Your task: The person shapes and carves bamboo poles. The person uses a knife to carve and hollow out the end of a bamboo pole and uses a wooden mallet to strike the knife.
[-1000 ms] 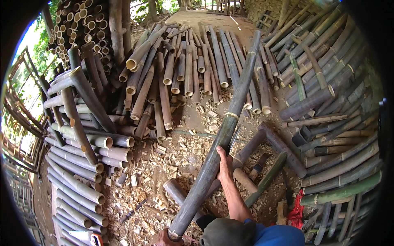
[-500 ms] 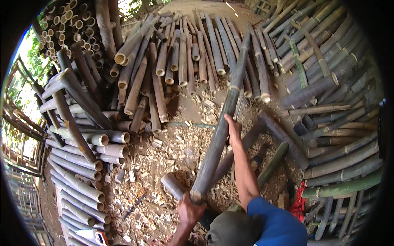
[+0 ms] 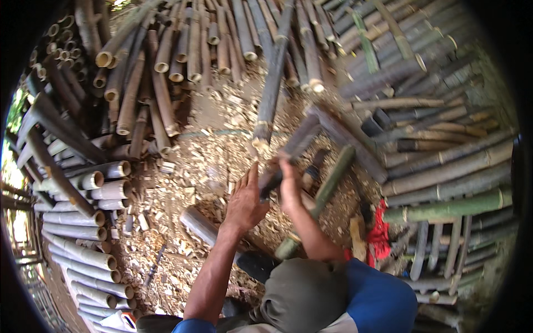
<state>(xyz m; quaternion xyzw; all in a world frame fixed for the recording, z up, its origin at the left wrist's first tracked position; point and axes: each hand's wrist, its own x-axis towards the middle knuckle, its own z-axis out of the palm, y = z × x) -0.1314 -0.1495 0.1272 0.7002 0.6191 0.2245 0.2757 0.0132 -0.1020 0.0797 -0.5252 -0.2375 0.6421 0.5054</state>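
Note:
A long dark bamboo pole [image 3: 270, 94] slants away from me, its pale cut near end just beyond my fingertips. My left hand [image 3: 244, 201] is open, fingers stretched toward that end, and appears apart from it. Beside it my right hand [image 3: 290, 187] is raised and blurred by motion, so its fingers are not clear. Dark bamboo props [image 3: 352, 145] meet at an angle ahead of my right hand. A green bamboo piece [image 3: 335, 182] lies just right of that hand. Close to my left forearm rests a short grey bamboo piece [image 3: 199, 223].
Wood chips [image 3: 183, 205] cover the ground. Bamboo stacks [image 3: 83, 230] line the left, with more poles [image 3: 194, 50] at the back and a pile [image 3: 449, 166] at right. A thin dark tool [image 3: 155, 265], a handsaw [image 3: 117, 321] and red cloth [image 3: 378, 233] lie nearby.
Both hands have come off the bamboo pole. It now lies farther ahead, and my right hand has drawn back beside the left. The view has shifted too.

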